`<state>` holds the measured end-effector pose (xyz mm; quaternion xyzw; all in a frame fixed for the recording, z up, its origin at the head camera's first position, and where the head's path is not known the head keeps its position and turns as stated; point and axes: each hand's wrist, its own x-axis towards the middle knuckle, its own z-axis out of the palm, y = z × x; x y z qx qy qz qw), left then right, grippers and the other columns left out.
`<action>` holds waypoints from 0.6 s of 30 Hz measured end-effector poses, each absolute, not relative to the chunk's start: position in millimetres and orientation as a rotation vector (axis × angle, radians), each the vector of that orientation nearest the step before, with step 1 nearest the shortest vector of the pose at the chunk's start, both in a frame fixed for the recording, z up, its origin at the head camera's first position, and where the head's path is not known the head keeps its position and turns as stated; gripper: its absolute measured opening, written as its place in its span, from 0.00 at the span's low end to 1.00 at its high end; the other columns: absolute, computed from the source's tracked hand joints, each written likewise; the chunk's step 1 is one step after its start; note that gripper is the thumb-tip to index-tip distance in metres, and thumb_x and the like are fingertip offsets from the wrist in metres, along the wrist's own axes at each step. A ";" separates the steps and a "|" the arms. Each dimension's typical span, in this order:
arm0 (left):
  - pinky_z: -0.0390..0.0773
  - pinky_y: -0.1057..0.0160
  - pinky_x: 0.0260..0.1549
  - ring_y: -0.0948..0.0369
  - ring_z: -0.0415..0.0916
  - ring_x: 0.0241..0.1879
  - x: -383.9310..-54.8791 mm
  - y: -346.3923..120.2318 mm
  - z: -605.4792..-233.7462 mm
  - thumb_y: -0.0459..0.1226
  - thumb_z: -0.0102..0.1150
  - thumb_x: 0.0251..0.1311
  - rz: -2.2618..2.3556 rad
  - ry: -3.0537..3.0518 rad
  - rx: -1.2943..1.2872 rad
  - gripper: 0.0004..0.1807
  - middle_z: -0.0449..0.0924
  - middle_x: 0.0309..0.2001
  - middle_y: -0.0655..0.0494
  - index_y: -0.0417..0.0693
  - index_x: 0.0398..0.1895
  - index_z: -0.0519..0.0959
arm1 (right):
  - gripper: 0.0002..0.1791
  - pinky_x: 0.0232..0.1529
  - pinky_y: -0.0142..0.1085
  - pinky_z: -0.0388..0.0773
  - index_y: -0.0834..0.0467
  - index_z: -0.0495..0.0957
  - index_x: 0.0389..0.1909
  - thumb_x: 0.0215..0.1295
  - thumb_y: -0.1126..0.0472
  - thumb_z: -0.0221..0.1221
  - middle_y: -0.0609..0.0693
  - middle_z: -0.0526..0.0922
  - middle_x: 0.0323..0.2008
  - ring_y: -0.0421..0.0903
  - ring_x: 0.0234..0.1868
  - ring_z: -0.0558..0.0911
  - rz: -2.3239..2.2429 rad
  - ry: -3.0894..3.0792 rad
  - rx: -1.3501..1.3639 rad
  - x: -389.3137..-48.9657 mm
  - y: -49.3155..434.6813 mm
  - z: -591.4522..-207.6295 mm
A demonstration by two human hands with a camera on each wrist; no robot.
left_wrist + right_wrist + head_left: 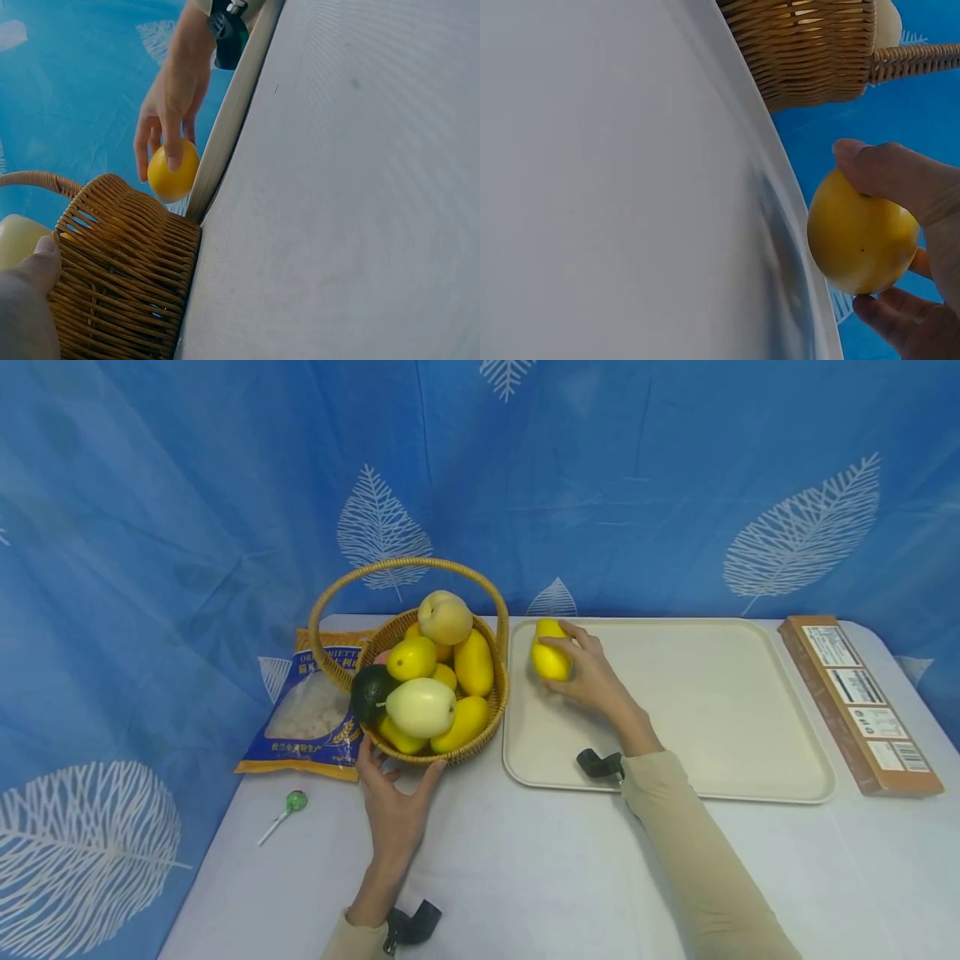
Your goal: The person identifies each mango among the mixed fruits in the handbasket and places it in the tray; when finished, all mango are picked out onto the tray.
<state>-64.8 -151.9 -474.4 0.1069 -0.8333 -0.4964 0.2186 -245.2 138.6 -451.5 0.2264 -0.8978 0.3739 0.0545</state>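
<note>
My right hand [596, 681] pinches a yellow mango [551, 652] between thumb and fingers over the left end of a cream tray [697, 710]. The right wrist view shows the thumb on one side of the mango [859, 236] and fingertips on the other. My left hand [397, 802] holds the near side of a wicker basket [480, 747], thumb and fingers spread round it. In the left wrist view a fingertip lies at the rim of the basket [127, 277]. Heaped inside are a pale green pear [422, 707], a peach [446, 617], a dark avocado [371, 693] and several yellow fruits.
A blue pasta bag [300, 718] lies left of the basket, partly behind it. A green lollipop [296, 802] lies in front of the bag. Right of the tray is a long brown box [862, 706]. A blue leaf-print curtain [600, 485] hangs behind the white table [525, 877].
</note>
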 end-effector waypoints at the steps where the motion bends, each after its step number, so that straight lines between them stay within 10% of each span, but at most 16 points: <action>1: 0.69 0.54 0.54 0.51 0.63 0.64 -64.9 -152.0 -474.7 0.49 0.73 0.51 -1.372 -2.310 0.298 0.58 0.54 0.71 0.44 0.52 0.78 0.43 | 0.36 0.65 0.63 0.62 0.53 0.73 0.64 0.52 0.61 0.72 0.63 0.56 0.73 0.66 0.68 0.59 1.132 -2.725 0.685 -245.3 138.5 -452.1; 18: 0.69 0.54 0.53 0.51 0.64 0.63 -65.1 -152.9 -475.5 0.50 0.73 0.51 -1.370 -2.313 0.303 0.59 0.54 0.72 0.44 0.53 0.78 0.43 | 0.38 0.66 0.64 0.61 0.49 0.69 0.69 0.56 0.54 0.70 0.61 0.52 0.76 0.67 0.70 0.57 1.117 -2.768 0.720 -248.0 137.3 -464.4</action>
